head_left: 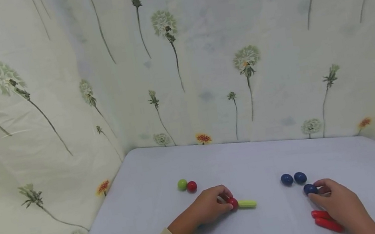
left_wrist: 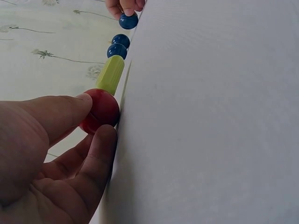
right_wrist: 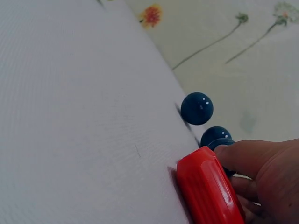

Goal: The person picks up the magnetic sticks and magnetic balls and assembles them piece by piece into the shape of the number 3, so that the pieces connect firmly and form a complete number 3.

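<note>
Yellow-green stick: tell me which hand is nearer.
Left. The left hand pinches a red ball by the left end of the yellow-green stick; the right hand holds a blue ball farther right.

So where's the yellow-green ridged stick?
In the head view, the yellow-green ridged stick lies on the white table, just right of the shiny red ball the left hand pinches.

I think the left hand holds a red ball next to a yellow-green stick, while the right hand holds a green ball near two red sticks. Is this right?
Not quite: the right hand holds a dark blue ball, not a green one, near two red sticks, as the head view shows. The left hand does hold a red ball next to a yellow-green stick.
</note>
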Tool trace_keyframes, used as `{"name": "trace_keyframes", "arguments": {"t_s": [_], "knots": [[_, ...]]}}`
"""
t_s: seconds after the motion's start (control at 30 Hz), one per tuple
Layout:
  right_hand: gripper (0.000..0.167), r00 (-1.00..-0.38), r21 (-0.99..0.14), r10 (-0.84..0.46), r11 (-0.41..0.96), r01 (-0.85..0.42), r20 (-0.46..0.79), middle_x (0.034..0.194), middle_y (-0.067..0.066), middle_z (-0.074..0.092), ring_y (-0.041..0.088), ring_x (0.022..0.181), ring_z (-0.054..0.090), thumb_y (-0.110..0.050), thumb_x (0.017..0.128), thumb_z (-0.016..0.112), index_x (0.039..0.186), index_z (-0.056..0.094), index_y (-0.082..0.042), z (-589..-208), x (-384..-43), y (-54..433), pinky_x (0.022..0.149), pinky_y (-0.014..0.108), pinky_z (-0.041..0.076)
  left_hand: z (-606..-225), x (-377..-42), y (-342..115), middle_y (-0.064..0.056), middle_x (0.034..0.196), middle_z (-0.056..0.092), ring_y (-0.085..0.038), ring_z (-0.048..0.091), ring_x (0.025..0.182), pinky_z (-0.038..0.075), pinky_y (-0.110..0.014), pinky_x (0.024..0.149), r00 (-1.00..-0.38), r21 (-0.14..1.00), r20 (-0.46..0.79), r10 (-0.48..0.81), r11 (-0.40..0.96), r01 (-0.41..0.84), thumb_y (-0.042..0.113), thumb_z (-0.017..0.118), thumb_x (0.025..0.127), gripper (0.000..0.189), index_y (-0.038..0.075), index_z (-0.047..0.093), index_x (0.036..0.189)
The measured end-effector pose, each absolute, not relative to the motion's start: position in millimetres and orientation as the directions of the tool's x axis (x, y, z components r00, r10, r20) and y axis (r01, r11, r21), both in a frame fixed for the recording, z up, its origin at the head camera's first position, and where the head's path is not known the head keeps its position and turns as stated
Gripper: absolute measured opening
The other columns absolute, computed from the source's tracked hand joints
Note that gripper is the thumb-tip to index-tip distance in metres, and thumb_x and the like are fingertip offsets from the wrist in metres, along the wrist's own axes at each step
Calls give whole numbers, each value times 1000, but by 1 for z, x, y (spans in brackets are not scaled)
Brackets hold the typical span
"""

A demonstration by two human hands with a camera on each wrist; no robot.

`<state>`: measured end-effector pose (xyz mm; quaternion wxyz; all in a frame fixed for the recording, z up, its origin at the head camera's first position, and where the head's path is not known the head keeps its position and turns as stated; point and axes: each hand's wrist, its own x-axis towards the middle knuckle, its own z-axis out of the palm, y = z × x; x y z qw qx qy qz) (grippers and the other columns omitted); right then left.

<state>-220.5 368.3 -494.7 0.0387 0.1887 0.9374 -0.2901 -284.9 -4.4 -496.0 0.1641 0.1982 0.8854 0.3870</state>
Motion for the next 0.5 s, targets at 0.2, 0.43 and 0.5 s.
{"name": "trace_keyframes", "arguments": {"t_s": [0.2, 0.43, 0.5], "knots": [[61, -916, -537, 360, 745, 397, -178, 116, 28, 68, 33, 97, 66, -32, 93, 78, 133, 54, 7, -495, -219, 365, 78, 45, 56, -495, -284, -5, 17, 97, 66, -4, 61, 90, 56, -30, 87, -866, 754, -139, 480, 618, 222, 20, 81, 93, 22, 33, 67, 104], [55, -933, -543, 311, 759, 359, -182, 110, 22, 71, 29, 94, 67, -28, 90, 81, 128, 58, 4, -492, -217, 365, 75, 41, 56, -495, -283, -4, 17, 97, 66, -4, 61, 90, 56, -30, 86, -868, 756, -141, 477, 618, 217, 19, 81, 93, 22, 32, 67, 103], [56, -943, -540, 272, 773, 332, -191, 108, 18, 72, 26, 93, 66, -31, 89, 83, 127, 60, 3, -489, -217, 364, 76, 41, 55, -494, -283, -4, 17, 97, 66, -4, 61, 90, 56, -30, 86, -868, 754, -144, 475, 621, 214, 19, 81, 93, 22, 33, 67, 103]]}}
